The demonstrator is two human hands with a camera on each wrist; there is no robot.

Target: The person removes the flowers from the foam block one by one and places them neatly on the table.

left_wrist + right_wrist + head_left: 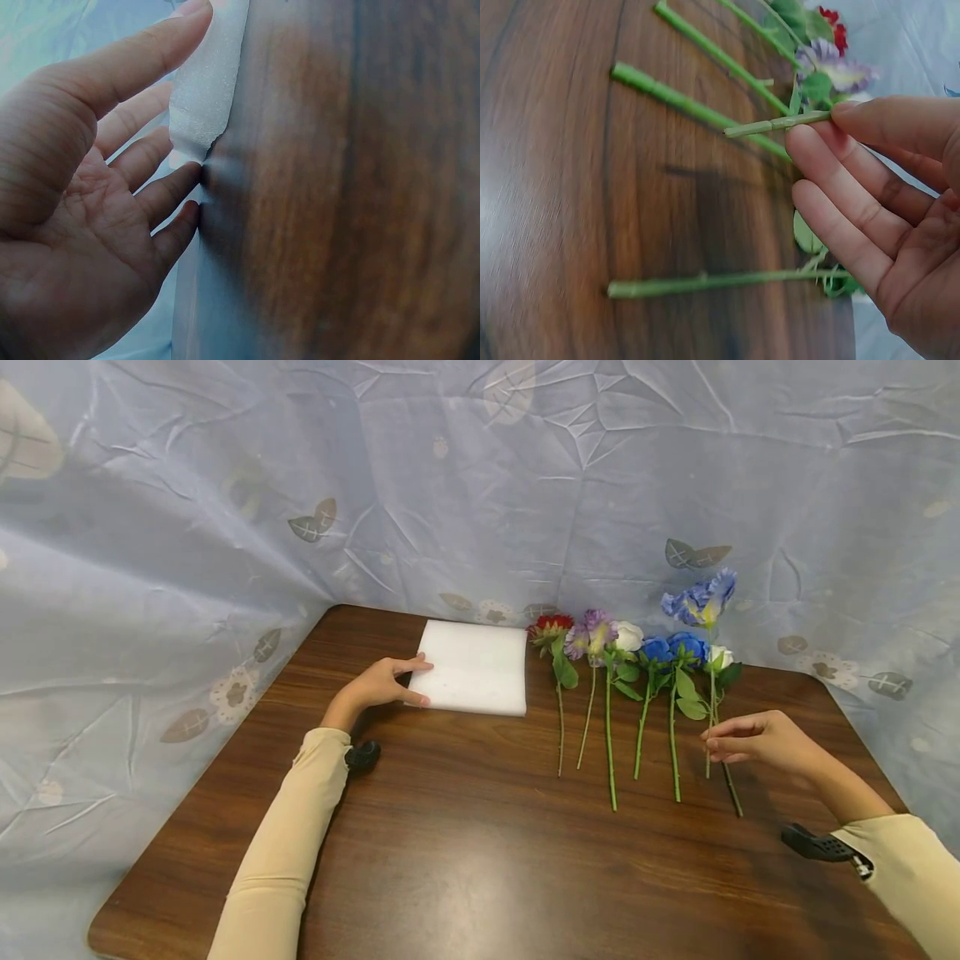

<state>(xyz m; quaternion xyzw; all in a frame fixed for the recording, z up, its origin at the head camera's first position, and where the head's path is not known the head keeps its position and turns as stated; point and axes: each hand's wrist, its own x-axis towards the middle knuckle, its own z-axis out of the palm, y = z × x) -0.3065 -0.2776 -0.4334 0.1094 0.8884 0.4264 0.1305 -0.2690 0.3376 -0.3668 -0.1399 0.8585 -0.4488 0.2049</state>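
Pinching a thin green stem (780, 124) near its cut end, the right hand (757, 742) holds the tall blue flower (702, 597) so its bloom rises above the row of flowers (622, 652) lying on the tabletop (487, 827). That grip is a light one, thumb against fingertips with the other fingers loosely curved, and I judge the stem could twist or slip out, since the heavy head sits far from the pinch (a long lever). A swing could also drag the white flower (722, 656) just beside it or knock the neat row askew. Over at the left, the left hand (382, 683) rests with nearly straight fingers on the edge of the white foam sheet (476, 667), thumb on top; one push could slide the sheet toward the red flower (551, 627) close by.
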